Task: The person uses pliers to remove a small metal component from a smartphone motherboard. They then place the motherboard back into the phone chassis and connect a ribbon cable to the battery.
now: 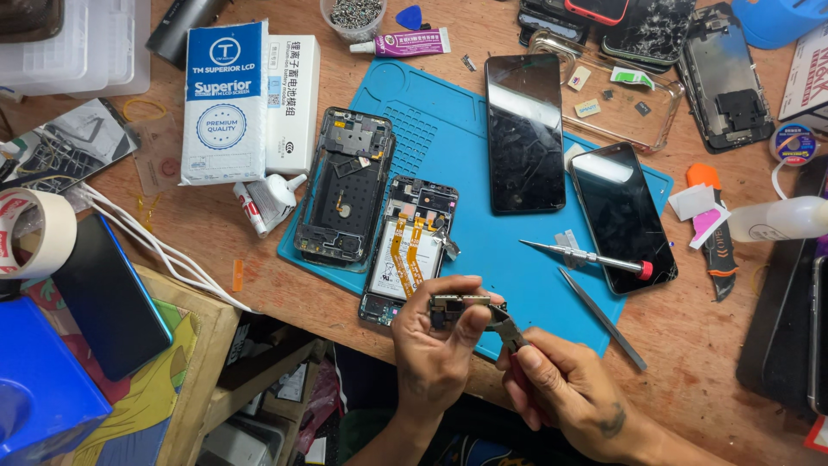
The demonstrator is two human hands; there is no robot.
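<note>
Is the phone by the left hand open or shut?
Open: the phone lies with its back off, battery and orange flex cables exposed.

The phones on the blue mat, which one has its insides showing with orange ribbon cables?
The opened phone just above the left hand, second from the mat's left edge. Its neighbour is a bare dark frame; the other two show black glass screens.

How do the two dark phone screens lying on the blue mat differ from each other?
The upper screen lies almost straight up the blue mat; the lower screen is tilted and overhangs the mat's right edge. The upper one looks intact, while the lower one shows cracks near its bottom corner. A screwdriver touches only the lower screen. Both are black, glossy and face up.
</note>
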